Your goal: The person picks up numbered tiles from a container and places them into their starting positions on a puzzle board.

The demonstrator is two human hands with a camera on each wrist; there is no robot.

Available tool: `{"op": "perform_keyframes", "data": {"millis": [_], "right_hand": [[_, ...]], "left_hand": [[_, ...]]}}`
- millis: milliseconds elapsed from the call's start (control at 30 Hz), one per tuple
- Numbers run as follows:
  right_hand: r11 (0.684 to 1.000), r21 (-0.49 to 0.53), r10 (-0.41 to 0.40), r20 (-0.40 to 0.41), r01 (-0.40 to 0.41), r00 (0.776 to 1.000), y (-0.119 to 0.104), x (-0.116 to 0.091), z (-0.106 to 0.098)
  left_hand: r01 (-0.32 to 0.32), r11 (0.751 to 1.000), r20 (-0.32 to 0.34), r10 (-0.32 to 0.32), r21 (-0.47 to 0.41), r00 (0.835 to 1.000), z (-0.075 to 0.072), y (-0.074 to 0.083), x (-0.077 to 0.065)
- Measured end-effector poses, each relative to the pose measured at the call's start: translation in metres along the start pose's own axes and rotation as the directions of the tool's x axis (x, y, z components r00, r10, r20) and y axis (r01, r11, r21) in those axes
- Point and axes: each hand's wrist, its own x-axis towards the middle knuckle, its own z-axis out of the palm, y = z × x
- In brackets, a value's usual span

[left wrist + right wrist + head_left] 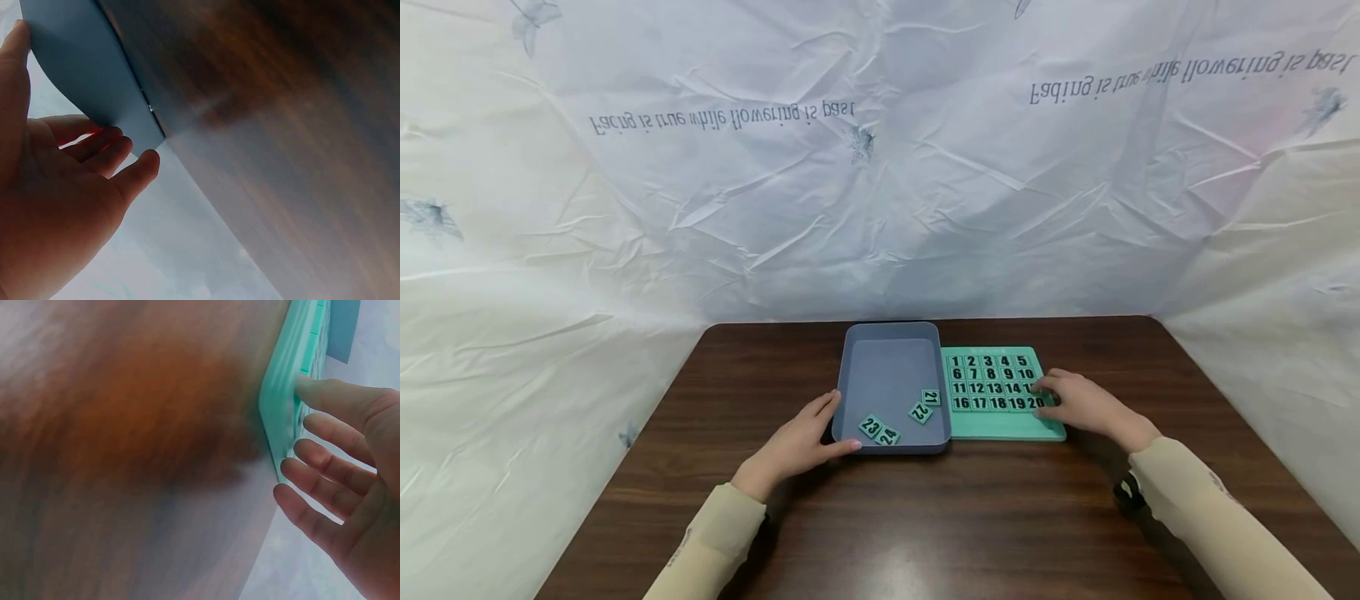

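Observation:
My left hand (797, 440) spans the near left corner of a grey-blue tray (891, 330), its fingers against the side wall and its thumb at the front rim. Inside the tray lie loose green number tiles: 21 (931, 397), 22 (921, 412), 23 (871, 426) and 24 (887, 436). Right of the tray is a green number board (1007, 428) with rows of tiles running from 1 to 20. My right hand (1086, 402) is over the board's right edge, thumb and fingertips by tile 20 (1036, 403). In the right wrist view the thumb touches the board, the other fingers spread.
Both objects sit side by side on a dark brown wooden table (895, 525). A wrinkled white sheet (880, 208) with printed lettering hangs behind and at both sides of the table.

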Motion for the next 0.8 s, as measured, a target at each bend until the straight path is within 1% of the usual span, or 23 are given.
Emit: {"op": "perform_keyframes", "data": {"millis": [133,333,467,600,800], "right_hand": [[1.0,0.018,0.002,0.009,-0.002,1.0,-0.003,0.005,-0.004],[0.999,0.019,-0.025,-0.012,0.025,1.0,-0.017,0.02,-0.016],[0.998,0.018,-0.054,-0.026,0.054,0.998,-0.033,0.033,-0.028],[0.997,0.03,-0.074,-0.025,0.074,0.997,-0.053,0.049,-0.038],[0.99,0.023,-0.138,0.02,0.138,0.99,-0.084,0.076,-0.039]], "left_hand": [[-0.005,1.0,-0.001,0.005,0.004,1.0,0.0,0.0,0.0],[-0.006,1.0,-0.003,0.006,0.002,1.0,-0.001,0.001,-0.002],[-0.005,1.0,-0.005,0.005,-0.008,1.0,-0.002,0.002,-0.002],[-0.002,1.0,-0.004,0.002,-0.001,1.0,-0.001,0.002,-0.002],[0.005,1.0,-0.003,-0.005,-0.002,1.0,0.001,0.001,-0.002]]}}
